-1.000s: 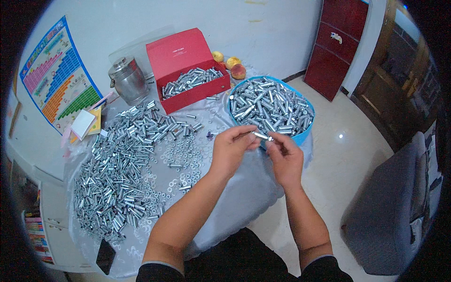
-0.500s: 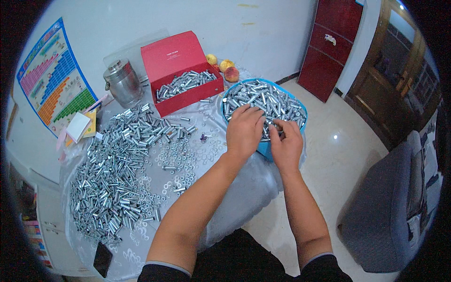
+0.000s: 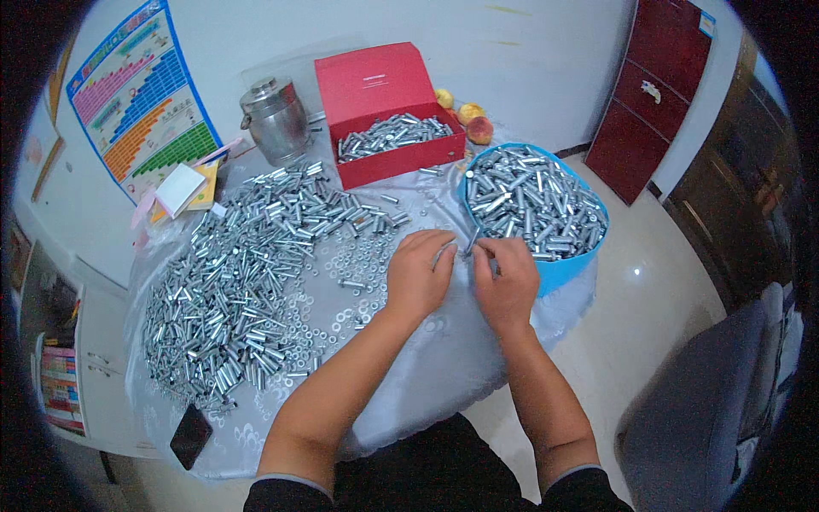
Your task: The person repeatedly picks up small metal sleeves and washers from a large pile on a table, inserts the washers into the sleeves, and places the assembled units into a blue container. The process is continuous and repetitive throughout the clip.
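Reaching in from the near edge, both forearms meet over the middle of a round table (image 3: 444, 375) under a pale patterned cloth. The left hand (image 3: 418, 277) is curled, its fingertips pinched on the lower end of a small silvery metal sleeve (image 3: 471, 241); the right hand (image 3: 508, 282) is likewise closed, thumb and forefinger nipping the same piece just beside the left hand's grip. That sleeve stands tilted between the two hands, right at the near rim of a blue bowl (image 3: 559, 271) heaped with similar sleeves. At the near left edge of the cloth lies a dark phone (image 3: 191, 435). Left of the hands, loose washers (image 3: 354, 286) are scattered flat, and beyond them a broad heap of metal sleeves (image 3: 247, 282) spreads across the left half of the table. Farther off sits a red box (image 3: 388, 107), lid up, partly filled with more sleeves. To its left stands a steel lidded pot (image 3: 275, 119), to its right a few peaches (image 3: 467, 119) against the wall. A coloured chart (image 3: 141, 98) hangs at far left, and a red cabinet (image 3: 653, 90) stands at far right.
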### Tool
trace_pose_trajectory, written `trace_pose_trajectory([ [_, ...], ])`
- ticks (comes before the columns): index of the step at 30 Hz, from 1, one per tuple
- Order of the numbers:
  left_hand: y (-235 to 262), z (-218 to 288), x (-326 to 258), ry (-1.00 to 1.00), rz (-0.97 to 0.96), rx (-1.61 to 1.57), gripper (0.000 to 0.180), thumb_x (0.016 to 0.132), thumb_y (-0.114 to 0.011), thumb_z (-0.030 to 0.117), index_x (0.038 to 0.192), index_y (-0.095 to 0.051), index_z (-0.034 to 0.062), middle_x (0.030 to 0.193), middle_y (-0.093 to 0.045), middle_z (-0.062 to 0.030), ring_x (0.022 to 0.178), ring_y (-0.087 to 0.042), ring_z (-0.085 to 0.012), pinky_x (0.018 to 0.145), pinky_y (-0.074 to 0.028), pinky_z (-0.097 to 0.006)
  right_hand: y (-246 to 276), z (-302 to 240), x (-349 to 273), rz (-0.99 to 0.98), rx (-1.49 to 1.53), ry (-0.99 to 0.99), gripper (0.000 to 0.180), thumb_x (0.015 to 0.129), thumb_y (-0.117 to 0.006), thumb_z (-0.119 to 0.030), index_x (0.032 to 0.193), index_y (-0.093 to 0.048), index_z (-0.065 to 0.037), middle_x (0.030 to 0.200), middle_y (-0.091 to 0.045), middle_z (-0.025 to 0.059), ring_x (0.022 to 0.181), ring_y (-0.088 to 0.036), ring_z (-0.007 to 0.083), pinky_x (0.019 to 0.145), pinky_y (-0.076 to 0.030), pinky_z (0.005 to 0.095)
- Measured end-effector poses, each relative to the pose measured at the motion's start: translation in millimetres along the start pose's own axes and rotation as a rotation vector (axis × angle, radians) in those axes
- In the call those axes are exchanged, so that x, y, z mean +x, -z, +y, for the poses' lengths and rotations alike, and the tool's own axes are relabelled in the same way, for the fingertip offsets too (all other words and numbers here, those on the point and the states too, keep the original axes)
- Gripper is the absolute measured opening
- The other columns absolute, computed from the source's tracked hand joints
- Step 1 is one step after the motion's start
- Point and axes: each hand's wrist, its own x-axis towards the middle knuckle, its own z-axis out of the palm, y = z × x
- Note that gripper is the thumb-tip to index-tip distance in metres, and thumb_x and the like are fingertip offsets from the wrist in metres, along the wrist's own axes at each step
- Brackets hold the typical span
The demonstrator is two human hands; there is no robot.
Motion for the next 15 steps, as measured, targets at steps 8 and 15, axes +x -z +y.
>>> trace_pose_trajectory([
  [8, 11.8, -10.7, -3.0, 0.230, -0.261, 0.079, 0.023, 0.079, -0.068, 0.015, 0.100, -0.070, 0.0057, 0.102, -0.068, -0.0142, 0.100, -0.061, -0.0332, 0.089, -0.047, -0.040, -13.1, -0.5, -1.9, -0.052, 0.025, -0.046, 0.010, 0.078, -0.069, -0.005, 0.087, -0.065, -0.004, 0.082, -0.062, 0.0115, 0.077, -0.060, 0.0313, 0.068, -0.048, 0.0396],
  [15, 6.9, -27.8, -0.8, -0.050, -0.558, 0.358, 0.023, 0.072, -0.062, 0.006, 0.094, -0.067, 0.0022, 0.100, -0.065, -0.0171, 0.095, -0.059, -0.0368, 0.086, -0.048, -0.045, -1.0, 5.1, -4.2, -0.076, -0.003, -0.034, 0.016, 0.076, -0.069, -0.003, 0.092, -0.065, -0.004, 0.088, -0.061, 0.0140, 0.081, -0.061, 0.0322, 0.071, -0.049, 0.0396],
])
